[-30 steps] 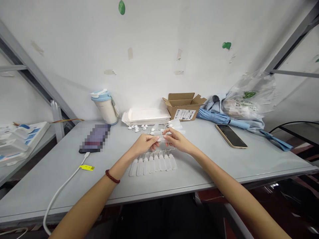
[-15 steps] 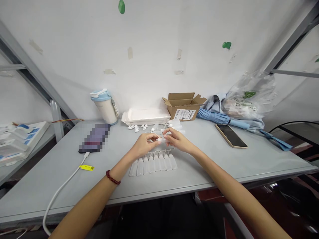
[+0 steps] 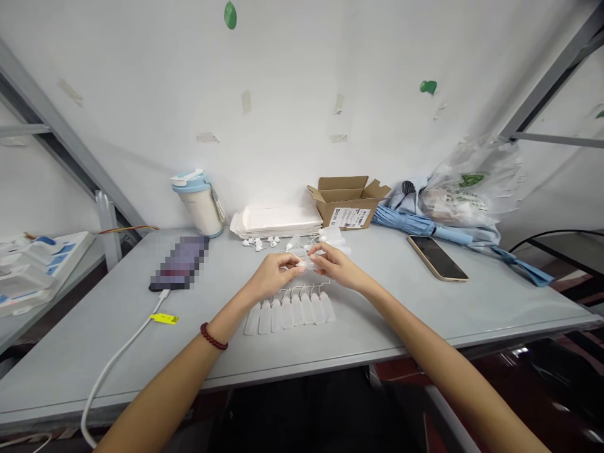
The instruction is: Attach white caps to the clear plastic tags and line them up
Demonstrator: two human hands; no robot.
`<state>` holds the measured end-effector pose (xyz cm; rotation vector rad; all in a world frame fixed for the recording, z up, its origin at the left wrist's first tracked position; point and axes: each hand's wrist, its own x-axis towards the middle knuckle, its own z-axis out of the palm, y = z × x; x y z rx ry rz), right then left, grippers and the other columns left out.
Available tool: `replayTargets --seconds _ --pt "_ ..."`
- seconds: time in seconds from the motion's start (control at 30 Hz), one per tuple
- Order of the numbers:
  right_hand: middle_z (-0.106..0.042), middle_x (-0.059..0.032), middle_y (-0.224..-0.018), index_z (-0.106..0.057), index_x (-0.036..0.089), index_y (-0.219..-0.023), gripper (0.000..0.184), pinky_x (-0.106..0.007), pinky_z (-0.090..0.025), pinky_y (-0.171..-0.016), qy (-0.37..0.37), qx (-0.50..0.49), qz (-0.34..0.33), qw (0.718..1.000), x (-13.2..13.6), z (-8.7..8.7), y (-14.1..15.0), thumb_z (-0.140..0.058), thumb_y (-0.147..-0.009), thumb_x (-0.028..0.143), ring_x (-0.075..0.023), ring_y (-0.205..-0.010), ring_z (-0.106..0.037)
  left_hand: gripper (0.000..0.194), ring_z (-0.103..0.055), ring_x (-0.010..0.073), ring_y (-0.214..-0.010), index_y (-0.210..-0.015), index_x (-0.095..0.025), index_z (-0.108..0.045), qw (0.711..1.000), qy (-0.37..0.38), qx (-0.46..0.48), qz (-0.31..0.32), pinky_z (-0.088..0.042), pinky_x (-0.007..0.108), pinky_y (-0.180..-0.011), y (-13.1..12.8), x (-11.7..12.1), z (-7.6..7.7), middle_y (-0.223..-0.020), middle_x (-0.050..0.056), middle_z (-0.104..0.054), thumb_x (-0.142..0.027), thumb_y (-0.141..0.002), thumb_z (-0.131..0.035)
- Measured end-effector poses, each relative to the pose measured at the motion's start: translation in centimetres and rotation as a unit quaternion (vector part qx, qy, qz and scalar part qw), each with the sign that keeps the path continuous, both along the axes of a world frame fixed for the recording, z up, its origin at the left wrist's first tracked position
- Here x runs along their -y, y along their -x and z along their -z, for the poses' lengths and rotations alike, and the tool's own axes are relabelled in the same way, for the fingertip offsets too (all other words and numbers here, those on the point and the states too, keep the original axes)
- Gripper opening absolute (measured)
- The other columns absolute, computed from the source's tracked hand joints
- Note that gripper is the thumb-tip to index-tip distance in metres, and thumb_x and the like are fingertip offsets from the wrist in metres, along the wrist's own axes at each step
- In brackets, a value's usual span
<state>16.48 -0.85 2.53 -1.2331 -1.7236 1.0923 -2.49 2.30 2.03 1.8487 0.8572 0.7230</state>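
Observation:
My right hand (image 3: 338,265) grips a small translucent plastic dropper bottle (image 3: 310,266), lying about level above the table. At its left end, the thumb and finger of my left hand (image 3: 274,275) pinch a white cap, which the fingertips mostly cover. Just below my hands lies a row of several translucent bottles (image 3: 296,310), with thin white strips looping from their necks. Small white caps (image 3: 258,243) are scattered beyond my left hand. More translucent bottles (image 3: 332,236) lie beyond my right hand, partly hidden by it.
Along the wall stand a blue-lidded tumbler (image 3: 201,204), a stack of white trays (image 3: 280,220) and an open cardboard box (image 3: 349,211). A phone (image 3: 182,263) with a white cable lies left, another phone (image 3: 438,258) right. A folded blue umbrella (image 3: 415,223) rests beside a plastic bag (image 3: 467,189).
My left hand's fingers have shifted from spread along the bottle to a pinch at its left end. My right hand stays in almost the same place around the bottle.

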Motion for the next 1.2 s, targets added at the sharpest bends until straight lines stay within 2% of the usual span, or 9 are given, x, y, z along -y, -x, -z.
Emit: replayTargets --seconds 0.1,0.23,0.43,0.63,0.73,0.9,1.0,1.1,1.2 --pt "-0.041 0.0067 -0.055 -0.048 0.021 -0.090 0.025 -0.022 -0.033 -0.052 0.001 -0.016 0.000 1.000 0.0 0.1 0.0 -0.046 -0.086 0.045 -0.0097 -0.052 -0.042 0.024 -0.055 0.0143 -0.069 -0.083 -0.014 -0.065 1.000 0.002 0.014 -0.010 -0.046 0.026 -0.062 -0.1 0.1 0.0 -0.083 0.004 -0.064 -0.036 -0.074 -0.060" --pt "-0.049 0.0048 -0.059 -0.047 0.020 -0.092 0.027 -0.022 -0.032 -0.049 -0.004 -0.025 -0.003 1.000 -0.1 0.2 0.0 -0.049 -0.084 0.046 -0.0093 -0.052 -0.042 0.025 -0.053 0.0120 -0.061 -0.077 -0.014 -0.064 0.999 0.019 0.033 -0.027 -0.045 0.025 -0.058 -0.1 -0.2 0.1 -0.072 0.002 -0.061 -0.038 -0.074 -0.061" --pt "-0.052 0.0019 -0.065 -0.052 0.016 -0.096 0.031 -0.023 -0.035 -0.048 -0.023 -0.037 0.023 0.999 -0.5 0.2 0.0 -0.056 -0.079 0.041 -0.0095 -0.053 -0.045 0.037 -0.054 0.0112 -0.059 -0.071 -0.012 -0.063 0.988 0.114 0.076 -0.064 -0.046 0.025 -0.054 0.2 -0.8 0.1 -0.072 0.005 -0.062 -0.048 -0.074 -0.060" --pt "-0.054 -0.0001 -0.068 -0.053 0.015 -0.097 0.033 -0.024 -0.038 -0.049 -0.038 -0.047 0.032 0.998 -0.5 0.2 -0.2 -0.056 -0.078 0.042 -0.0104 -0.054 -0.047 0.045 -0.053 0.0117 -0.055 -0.074 -0.010 -0.066 0.978 0.198 0.058 -0.030 -0.045 0.025 -0.050 0.2 -0.5 -0.1 -0.065 0.005 -0.061 -0.054 -0.075 -0.058" --pt "-0.053 0.0009 -0.065 -0.054 0.015 -0.093 0.033 -0.025 -0.037 -0.051 -0.042 -0.048 0.038 0.997 -0.4 0.1 -0.2 -0.056 -0.078 0.045 -0.0099 -0.053 -0.045 0.041 -0.052 0.0111 -0.055 -0.070 -0.011 -0.065 0.983 0.160 0.080 -0.033 -0.045 0.025 -0.053 0.2 -0.4 0.0 -0.065 0.005 -0.061 -0.051 -0.074 -0.061" --pt "-0.045 0.0034 -0.057 -0.055 0.015 -0.083 0.037 -0.025 -0.033 -0.051 -0.067 -0.042 0.054 0.995 -0.3 0.0 -0.2 -0.055 -0.077 0.051 -0.0099 -0.052 -0.040 0.030 -0.050 0.0102 -0.056 -0.071 -0.014 -0.067 0.997 0.015 0.051 -0.054 -0.045 0.024 -0.058 0.1 -0.1 -0.2 -0.068 0.002 -0.063 -0.044 -0.073 -0.063" --pt "-0.043 0.0037 -0.056 -0.055 0.015 -0.079 0.038 -0.024 -0.031 -0.051 -0.076 -0.035 0.065 0.994 -0.4 0.1 -0.2 -0.055 -0.077 0.053 -0.0099 -0.053 -0.037 0.026 -0.054 0.0129 -0.061 -0.073 -0.014 -0.068 0.995 -0.043 0.040 -0.083 -0.045 0.025 -0.061 -0.1 0.2 -0.3 -0.069 0.003 -0.065 -0.040 -0.072 -0.064" --pt "-0.044 0.0032 -0.057 -0.055 0.016 -0.077 0.038 -0.025 -0.031 -0.052 -0.080 -0.030 0.076 0.993 -0.4 0.2 -0.2 -0.055 -0.077 0.053 -0.0102 -0.054 -0.038 0.027 -0.058 0.0167 -0.072 -0.079 -0.013 -0.069 0.991 -0.063 0.051 -0.104 -0.046 0.028 -0.068 -0.2 0.3 -0.2 -0.079 0.006 -0.068 -0.038 -0.071 -0.065" --pt "-0.044 0.0030 -0.057 -0.055 0.016 -0.078 0.038 -0.025 -0.033 -0.052 -0.071 -0.036 0.078 0.994 -0.4 0.2 -0.1 -0.055 -0.077 0.053 -0.0104 -0.053 -0.039 0.030 -0.059 0.0161 -0.070 -0.082 -0.013 -0.069 0.994 -0.036 0.044 -0.092 -0.047 0.028 -0.065 -0.2 0.1 0.0 -0.083 0.007 -0.068 -0.041 -0.072 -0.064"
